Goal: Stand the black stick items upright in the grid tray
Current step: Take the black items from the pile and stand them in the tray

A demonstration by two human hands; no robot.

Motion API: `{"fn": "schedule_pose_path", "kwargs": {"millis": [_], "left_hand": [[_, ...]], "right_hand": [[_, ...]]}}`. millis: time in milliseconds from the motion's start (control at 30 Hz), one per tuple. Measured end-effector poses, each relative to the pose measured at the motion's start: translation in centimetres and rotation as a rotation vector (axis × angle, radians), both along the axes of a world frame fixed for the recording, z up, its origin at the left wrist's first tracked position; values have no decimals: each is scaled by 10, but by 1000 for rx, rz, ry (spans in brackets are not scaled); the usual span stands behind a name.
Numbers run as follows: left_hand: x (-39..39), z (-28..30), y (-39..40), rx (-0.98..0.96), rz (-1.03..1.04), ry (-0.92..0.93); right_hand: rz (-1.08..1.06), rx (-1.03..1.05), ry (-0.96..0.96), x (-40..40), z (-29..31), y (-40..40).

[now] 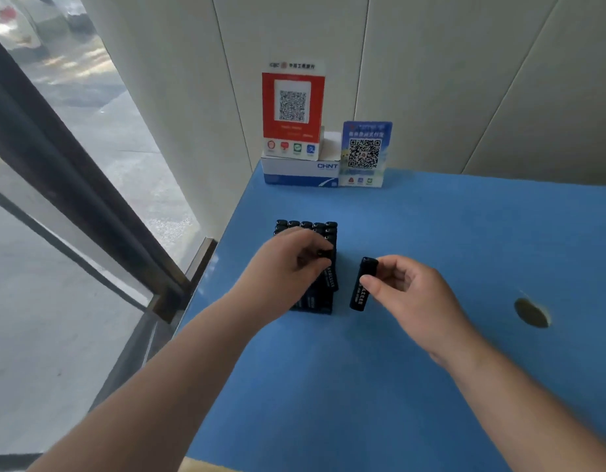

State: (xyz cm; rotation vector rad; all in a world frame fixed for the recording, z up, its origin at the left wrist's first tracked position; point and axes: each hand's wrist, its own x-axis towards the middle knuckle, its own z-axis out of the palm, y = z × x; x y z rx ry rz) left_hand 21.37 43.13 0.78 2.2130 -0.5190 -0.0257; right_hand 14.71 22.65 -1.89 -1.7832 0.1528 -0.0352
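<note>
Right hand [402,289] pinches one black stick [362,285], upright, just right of the grid tray [313,306] on the blue bench [431,369]. Left hand [288,267] grips a stick's top at the tray's near-right corner. Far rows stand filled; remaining slots hidden.

Bare forearms, no sleeves, left hand [288,267], right hand [410,294]

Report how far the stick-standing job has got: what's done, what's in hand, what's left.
Done: several rows of black sticks already stand upright, packed together on the blue table. In hand: the left hand pinches one stick at the block's near right, and the right hand holds another stick beside it. Left: seating those two; no other loose sticks are visible.
</note>
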Motion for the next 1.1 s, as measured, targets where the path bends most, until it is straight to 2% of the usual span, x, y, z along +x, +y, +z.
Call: {"fn": "schedule_pose_path", "kwargs": {"millis": [233, 500, 733, 933, 1100], "left_hand": [[19, -7, 3, 192, -305, -171], [24, -9, 0, 248, -352, -198], [29, -6, -6, 367, -404, -171], [29, -10, 8, 253, -433, -201], [28, -10, 12, 274, -450, -170]], "right_hand": [[-226, 10, -29, -15, -14, 20], [-338, -13, -29, -22, -21, 36], [-305, -70, -43, -19, -19, 39], [-227, -101, -89, -10, -28, 51], [-236, -251, -145, -8, -41, 58]]}}
